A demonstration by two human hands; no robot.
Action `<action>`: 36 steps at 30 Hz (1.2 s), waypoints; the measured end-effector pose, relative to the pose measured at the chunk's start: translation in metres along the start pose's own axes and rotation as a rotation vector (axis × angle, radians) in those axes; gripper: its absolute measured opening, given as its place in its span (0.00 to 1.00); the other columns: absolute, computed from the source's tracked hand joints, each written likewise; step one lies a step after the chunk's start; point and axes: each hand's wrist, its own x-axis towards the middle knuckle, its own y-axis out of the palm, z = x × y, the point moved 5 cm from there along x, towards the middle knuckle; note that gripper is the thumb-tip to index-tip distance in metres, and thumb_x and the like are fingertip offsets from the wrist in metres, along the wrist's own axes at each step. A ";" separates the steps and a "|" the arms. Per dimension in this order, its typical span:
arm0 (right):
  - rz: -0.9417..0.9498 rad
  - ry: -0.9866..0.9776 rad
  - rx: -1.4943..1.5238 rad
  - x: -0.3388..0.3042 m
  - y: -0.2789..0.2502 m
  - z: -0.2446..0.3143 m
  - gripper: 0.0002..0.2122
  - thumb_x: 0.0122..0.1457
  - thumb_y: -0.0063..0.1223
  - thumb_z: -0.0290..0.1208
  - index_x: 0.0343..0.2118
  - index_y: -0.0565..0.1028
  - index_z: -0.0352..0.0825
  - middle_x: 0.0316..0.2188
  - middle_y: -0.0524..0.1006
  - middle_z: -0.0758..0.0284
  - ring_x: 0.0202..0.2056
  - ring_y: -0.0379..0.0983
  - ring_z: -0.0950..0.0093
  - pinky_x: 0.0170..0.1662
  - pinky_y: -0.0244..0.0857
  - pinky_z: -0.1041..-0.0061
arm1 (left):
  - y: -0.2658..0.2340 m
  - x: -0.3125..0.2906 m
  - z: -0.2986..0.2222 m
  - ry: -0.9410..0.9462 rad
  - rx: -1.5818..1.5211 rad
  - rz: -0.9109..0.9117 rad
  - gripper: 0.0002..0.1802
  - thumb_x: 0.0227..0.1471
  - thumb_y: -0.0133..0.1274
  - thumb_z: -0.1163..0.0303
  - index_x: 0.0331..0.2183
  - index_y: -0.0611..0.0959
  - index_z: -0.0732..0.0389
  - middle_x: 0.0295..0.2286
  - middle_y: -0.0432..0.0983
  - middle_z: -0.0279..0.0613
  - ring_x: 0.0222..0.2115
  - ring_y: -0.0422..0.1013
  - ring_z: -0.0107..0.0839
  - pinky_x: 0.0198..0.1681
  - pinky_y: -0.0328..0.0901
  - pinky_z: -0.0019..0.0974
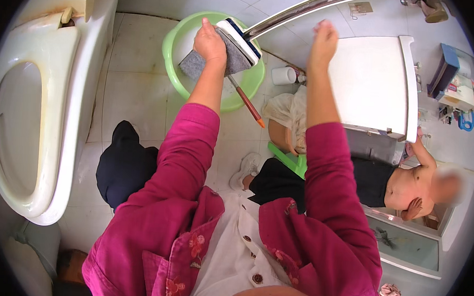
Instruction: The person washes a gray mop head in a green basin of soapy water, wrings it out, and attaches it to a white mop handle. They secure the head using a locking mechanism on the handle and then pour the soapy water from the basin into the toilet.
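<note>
My left hand [209,44] is closed on the grey mop pad [192,64], beside the white and dark-blue head of a flat mop [247,46]. The mop's shiny metal pole [297,11] runs up to the right. Below the mop head stands a light green basin [170,49]. A tool with a brown, orange-tipped handle [247,102] leans over the basin's rim; its other end is hidden. My right hand [324,42] is raised under the pole and apart from it. Its fingers point up, loosely bent, with nothing visible in them.
A toilet [59,83] stands at the left. To the right are a white cabinet-like appliance [368,83], a white cylindrical container [283,76], a bagged waste bin [282,135] and a green plastic stool [288,160]. Another person [408,188] is at the far right.
</note>
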 end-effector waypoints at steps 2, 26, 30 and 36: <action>0.069 0.031 -0.132 -0.064 0.001 -0.031 0.15 0.61 0.56 0.35 0.45 0.75 0.29 0.42 0.76 0.63 0.42 0.72 0.78 0.44 0.66 0.78 | 0.002 -0.005 -0.002 -0.040 -0.035 0.020 0.33 0.64 0.35 0.52 0.21 0.83 0.65 0.22 0.78 0.51 0.25 0.73 0.50 0.34 0.66 0.46; 0.309 -0.296 -0.355 -0.161 0.067 -0.030 0.12 0.36 0.71 0.25 0.24 0.77 0.32 0.25 0.73 0.64 0.30 0.70 0.63 0.35 0.65 0.66 | -0.013 -0.009 0.003 0.247 -0.087 -0.021 0.27 0.62 0.40 0.58 0.18 0.81 0.62 0.21 0.76 0.45 0.27 0.70 0.45 0.38 0.62 0.45; 0.381 -0.433 -0.503 -0.160 0.071 -0.021 0.12 0.41 0.69 0.32 0.27 0.77 0.34 0.28 0.73 0.64 0.34 0.70 0.63 0.38 0.62 0.64 | -0.010 -0.008 -0.009 0.441 0.071 -0.062 0.21 0.58 0.46 0.60 0.17 0.81 0.58 0.20 0.76 0.39 0.26 0.69 0.42 0.41 0.59 0.43; 0.398 -0.632 -0.691 -0.169 0.093 -0.014 0.12 0.51 0.60 0.42 0.28 0.75 0.38 0.31 0.72 0.63 0.37 0.68 0.63 0.39 0.57 0.62 | -0.009 -0.002 -0.012 0.449 0.119 -0.019 0.22 0.57 0.47 0.60 0.15 0.80 0.58 0.18 0.75 0.38 0.27 0.70 0.43 0.42 0.56 0.46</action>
